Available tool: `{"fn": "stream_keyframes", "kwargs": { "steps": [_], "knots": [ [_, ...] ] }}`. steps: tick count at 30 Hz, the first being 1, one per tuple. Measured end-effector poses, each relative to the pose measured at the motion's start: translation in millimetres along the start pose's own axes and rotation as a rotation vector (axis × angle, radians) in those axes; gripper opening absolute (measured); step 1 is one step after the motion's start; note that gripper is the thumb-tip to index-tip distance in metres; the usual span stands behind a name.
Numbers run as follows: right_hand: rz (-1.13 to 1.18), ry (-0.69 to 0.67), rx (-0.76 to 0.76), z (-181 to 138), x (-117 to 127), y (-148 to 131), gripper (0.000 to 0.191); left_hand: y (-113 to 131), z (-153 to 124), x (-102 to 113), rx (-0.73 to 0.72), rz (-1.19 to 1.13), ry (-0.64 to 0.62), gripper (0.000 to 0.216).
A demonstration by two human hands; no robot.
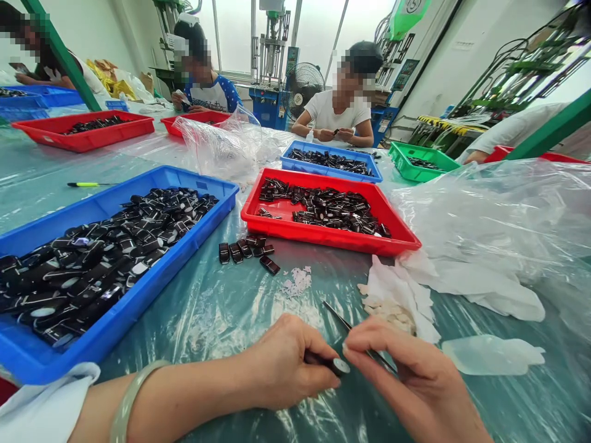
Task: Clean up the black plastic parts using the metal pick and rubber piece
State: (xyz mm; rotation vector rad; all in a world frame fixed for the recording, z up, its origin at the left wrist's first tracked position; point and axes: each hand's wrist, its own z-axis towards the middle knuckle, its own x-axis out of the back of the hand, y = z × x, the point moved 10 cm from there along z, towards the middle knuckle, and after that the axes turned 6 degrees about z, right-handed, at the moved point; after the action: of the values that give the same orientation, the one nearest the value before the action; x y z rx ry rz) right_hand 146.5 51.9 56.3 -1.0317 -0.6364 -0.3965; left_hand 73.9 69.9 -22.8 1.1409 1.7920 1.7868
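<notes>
Near the surface's front edge, left hand [281, 363] fingers pinch the black part [335, 365]; steady it while your right hand [410, 375] fingers, gripping the tweezers [351, 329], work its end.

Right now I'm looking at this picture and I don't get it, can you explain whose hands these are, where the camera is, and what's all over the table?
The picture comes from a camera worn on a person's head, looking forward and down, so the two bare hands at the bottom are the wearer's own. The left hand pinches a small dark part; the right hand holds thin tweezers against it. On the plastic-covered table sit a blue tray and a red tray, both holding similar dark parts, with a few loose parts between them. White scraps and clear bags lie to the right. Other people work across the table.
</notes>
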Motion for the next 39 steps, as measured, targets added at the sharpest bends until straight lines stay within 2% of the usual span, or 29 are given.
{"fn": "stream_keyframes", "kwargs": {
  "steps": [2, 4, 8, 17, 39],
  "knots": [
    [0.142, -0.017, -0.014, -7, 0, -2, 0.011, -1, 0, 0, 0.017, -0.022, -0.006, 0.016],
    [0.187, -0.022, 0.010, -9, -2, -6, 0.013, -2, 0, -1, 0.036, -0.038, -0.014, 0.018],
    [0.117, 0.000, 0.125, -12, -2, -13, 0.021, -2, -1, -3, 0.046, -0.043, -0.030, 0.020],
    [0.059, 0.026, 0.213, -17, -2, -20, 0.022, 3, -1, 0, 0.010, -0.023, -0.027, 0.015],
    [0.150, 0.110, 0.104, -24, -3, -10, 0.029, 3, -1, -1, 0.042, -0.018, -0.035, 0.017]
  ]
}}
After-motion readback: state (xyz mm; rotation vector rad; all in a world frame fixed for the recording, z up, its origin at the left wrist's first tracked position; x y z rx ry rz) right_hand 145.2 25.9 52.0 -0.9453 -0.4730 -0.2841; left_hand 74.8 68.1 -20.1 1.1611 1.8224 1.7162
